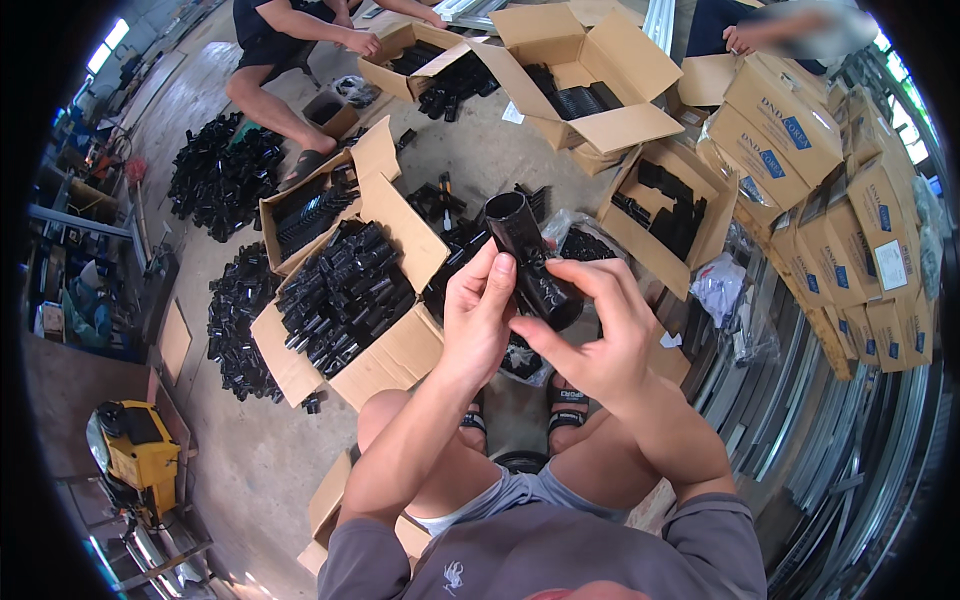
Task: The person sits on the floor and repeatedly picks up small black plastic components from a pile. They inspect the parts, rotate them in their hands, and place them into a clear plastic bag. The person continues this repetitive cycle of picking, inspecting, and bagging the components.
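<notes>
Partly hidden behind a glossy black hollow tube [528,255], the fingers of the left hand [477,312] are hard to make out. Both forearms slant inward from below, bringing the hands close together. The left hand clasps the tube's left side, thumb in front; the right hand [612,335] pinches its lower half between thumb and index finger. The tube leans between both hands, its open rim toward the upper left, right of an open brown cardboard box [395,365] heaped with black tubular pieces [345,285].
</notes>
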Demonstrator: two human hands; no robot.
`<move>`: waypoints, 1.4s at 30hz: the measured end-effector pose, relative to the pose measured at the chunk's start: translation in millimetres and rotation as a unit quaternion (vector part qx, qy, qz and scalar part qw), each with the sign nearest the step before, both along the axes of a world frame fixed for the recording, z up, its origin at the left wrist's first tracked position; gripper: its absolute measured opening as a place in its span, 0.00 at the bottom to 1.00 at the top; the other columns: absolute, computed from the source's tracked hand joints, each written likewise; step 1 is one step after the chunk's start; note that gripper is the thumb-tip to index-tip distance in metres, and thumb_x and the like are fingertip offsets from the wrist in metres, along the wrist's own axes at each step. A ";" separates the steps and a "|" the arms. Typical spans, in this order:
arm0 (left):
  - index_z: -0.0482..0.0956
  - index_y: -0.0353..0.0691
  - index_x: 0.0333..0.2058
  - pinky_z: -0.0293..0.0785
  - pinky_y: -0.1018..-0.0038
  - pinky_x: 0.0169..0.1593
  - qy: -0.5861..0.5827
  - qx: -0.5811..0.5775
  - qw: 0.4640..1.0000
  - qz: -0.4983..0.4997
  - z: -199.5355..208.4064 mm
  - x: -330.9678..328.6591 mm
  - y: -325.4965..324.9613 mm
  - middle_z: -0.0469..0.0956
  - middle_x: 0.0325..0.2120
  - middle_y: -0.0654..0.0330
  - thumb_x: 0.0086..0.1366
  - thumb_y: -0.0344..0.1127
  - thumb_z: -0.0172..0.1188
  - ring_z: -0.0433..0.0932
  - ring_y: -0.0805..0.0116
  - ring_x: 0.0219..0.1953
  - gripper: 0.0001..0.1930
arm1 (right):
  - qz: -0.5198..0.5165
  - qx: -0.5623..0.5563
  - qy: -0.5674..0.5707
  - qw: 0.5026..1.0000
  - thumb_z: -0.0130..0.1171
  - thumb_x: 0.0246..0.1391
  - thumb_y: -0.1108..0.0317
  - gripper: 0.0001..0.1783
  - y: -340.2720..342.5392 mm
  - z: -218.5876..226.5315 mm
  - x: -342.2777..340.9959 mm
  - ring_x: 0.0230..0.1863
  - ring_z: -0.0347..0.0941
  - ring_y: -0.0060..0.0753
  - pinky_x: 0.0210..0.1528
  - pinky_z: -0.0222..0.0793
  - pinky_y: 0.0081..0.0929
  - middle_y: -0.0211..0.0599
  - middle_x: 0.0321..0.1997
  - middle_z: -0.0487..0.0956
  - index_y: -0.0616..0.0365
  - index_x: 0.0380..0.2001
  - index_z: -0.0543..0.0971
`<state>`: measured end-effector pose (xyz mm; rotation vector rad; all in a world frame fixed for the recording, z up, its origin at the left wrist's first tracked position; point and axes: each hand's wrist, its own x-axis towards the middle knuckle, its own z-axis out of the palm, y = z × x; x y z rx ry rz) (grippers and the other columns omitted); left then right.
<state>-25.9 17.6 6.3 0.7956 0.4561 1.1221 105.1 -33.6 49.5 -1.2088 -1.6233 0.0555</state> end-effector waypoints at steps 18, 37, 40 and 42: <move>0.73 0.28 0.57 0.74 0.78 0.50 0.216 0.144 0.938 0.228 -3.6 4.9 -8.7 0.81 0.46 0.55 0.73 0.31 0.52 0.78 0.76 0.44 0.18 | -0.004 -0.088 0.045 0.995 0.76 0.41 0.63 0.26 4.0 -2.8 2.2 0.31 0.77 0.35 0.32 0.74 0.27 0.40 0.34 0.79 0.63 0.42 0.79; 0.83 0.41 0.31 0.76 0.57 0.36 0.488 0.417 0.736 -0.216 -13.7 17.0 -46.0 0.80 0.23 0.49 0.61 0.38 0.61 0.80 0.48 0.30 0.08 | -0.040 -0.551 -0.308 0.774 0.64 0.52 0.57 0.21 95.7 -152.1 69.2 0.48 0.77 0.60 0.51 0.74 0.46 0.62 0.43 0.80 0.69 0.37 0.82; 0.82 0.39 0.28 0.77 0.59 0.34 0.498 0.452 0.644 -0.366 -23.2 6.7 -53.8 0.80 0.21 0.51 0.61 0.44 0.62 0.82 0.50 0.29 0.13 | -0.051 -0.577 -0.261 0.772 0.64 0.52 0.55 0.23 132.5 -171.8 58.3 0.49 0.77 0.60 0.54 0.74 0.46 0.63 0.43 0.80 0.70 0.36 0.82; 0.83 0.39 0.28 0.77 0.61 0.35 0.540 0.474 0.570 -0.398 -40.5 11.9 -64.8 0.82 0.23 0.51 0.58 0.42 0.62 0.83 0.52 0.30 0.12 | -0.045 -0.562 -0.220 0.796 0.65 0.52 0.51 0.26 161.0 -196.2 52.1 0.50 0.77 0.60 0.54 0.73 0.46 0.63 0.44 0.80 0.69 0.37 0.82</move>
